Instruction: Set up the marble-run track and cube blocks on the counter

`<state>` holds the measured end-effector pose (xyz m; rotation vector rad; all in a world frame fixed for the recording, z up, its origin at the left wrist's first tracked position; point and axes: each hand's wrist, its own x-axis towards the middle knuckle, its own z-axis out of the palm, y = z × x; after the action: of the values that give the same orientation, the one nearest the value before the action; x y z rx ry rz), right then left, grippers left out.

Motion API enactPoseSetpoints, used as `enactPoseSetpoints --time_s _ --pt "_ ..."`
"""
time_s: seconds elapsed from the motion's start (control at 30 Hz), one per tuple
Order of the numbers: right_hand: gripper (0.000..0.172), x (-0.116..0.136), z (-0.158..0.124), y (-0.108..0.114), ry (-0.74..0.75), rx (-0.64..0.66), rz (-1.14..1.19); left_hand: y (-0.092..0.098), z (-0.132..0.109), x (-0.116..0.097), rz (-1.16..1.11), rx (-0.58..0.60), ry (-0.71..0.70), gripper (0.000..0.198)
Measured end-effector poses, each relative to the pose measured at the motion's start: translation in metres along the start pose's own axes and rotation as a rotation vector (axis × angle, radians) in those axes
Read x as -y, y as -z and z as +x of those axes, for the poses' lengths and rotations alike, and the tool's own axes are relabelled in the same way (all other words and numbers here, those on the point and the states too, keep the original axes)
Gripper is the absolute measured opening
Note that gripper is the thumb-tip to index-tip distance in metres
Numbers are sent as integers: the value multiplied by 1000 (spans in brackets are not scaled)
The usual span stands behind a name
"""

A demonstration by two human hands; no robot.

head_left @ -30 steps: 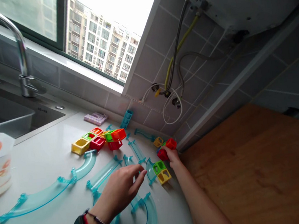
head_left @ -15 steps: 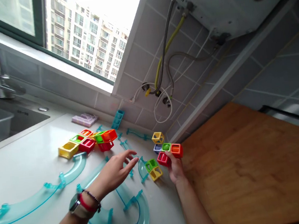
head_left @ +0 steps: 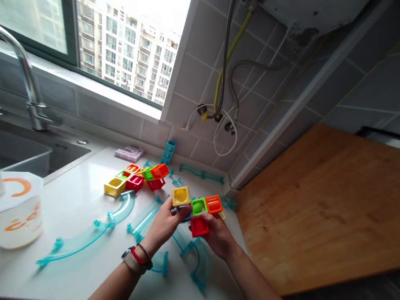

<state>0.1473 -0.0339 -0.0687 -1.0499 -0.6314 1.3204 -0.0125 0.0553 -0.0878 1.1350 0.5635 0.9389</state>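
A joined cluster of toy cube blocks [head_left: 198,207], in yellow, blue, green, orange and red, is held up between both hands over the counter. My left hand [head_left: 165,223] is closed on its left side, at the blue block below the yellow one. From the lower right my right hand [head_left: 217,232] grips it, thumb by the green and red blocks. Translucent teal track pieces [head_left: 84,245] lie on the white counter beneath and to the left. Behind my left hand stands another cluster of coloured cube blocks [head_left: 134,180], touched by neither hand.
A lidded plastic cup with a straw [head_left: 8,210] stands at the left by the sink [head_left: 67,158] and faucet [head_left: 30,92]. A purple box [head_left: 129,153] lies near the wall. To the right is a wooden board [head_left: 334,216]; hoses [head_left: 224,65] hang above.
My left hand has gone from open above the counter to gripping the block cluster. My right hand has brought the cluster leftward to it. The view has shifted, bringing the cup into sight.
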Motion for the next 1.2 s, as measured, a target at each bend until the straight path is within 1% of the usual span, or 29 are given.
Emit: enactPoseSetpoints --time_s 0.07,0.17,0.23,0.33,0.4,0.47,0.53,0.57,0.63,0.7,0.77,0.8,0.87,0.93,1.0,1.1,1.2 --pt "49 0 -1 -2 18 -31 -15 2 0 0 -26 -20 -11 58" --pt "53 2 -3 -3 34 -38 -28 2 -5 -2 -66 -10 31 60" --pt "54 4 -5 -3 45 12 -53 1 -10 -3 -75 17 93 59" --pt "55 9 -7 -4 62 133 -134 0 -16 -4 -55 78 190 58" --pt "59 12 -8 -3 45 165 -178 1 -18 -5 -40 92 221 59" --pt "69 13 -8 1 9 124 -202 3 -18 -5 -27 66 229 60" --pt "82 15 -10 10 -17 66 -224 7 -17 -5 -15 32 232 59" --pt "85 17 -11 15 -20 47 -230 9 -16 -5 -12 15 229 58" --pt "81 20 -14 28 18 15 -219 15 -14 -6 -1 -16 211 58" --pt "71 25 -17 42 97 -22 -204 20 -13 -8 26 -34 197 60" --pt "62 28 -20 55 176 -58 -236 24 -14 -11 120 -25 145 58" --pt "57 28 -21 62 216 -83 -295 25 -15 -13 203 -14 80 53" --pt "47 27 -22 74 290 -157 -473 26 -18 -15 383 13 -104 41" --pt "41 24 -23 85 353 -246 -643 26 -20 -15 504 33 -260 34" --pt "37 18 -25 94 402 -324 -744 26 -22 -13 532 46 -309 33" --pt "33 4 -32 107 493 -440 -817 30 -25 -8 573 53 -331 32" --pt "31 -16 -42 120 552 -502 -845 35 -26 -4 605 53 -343 29"
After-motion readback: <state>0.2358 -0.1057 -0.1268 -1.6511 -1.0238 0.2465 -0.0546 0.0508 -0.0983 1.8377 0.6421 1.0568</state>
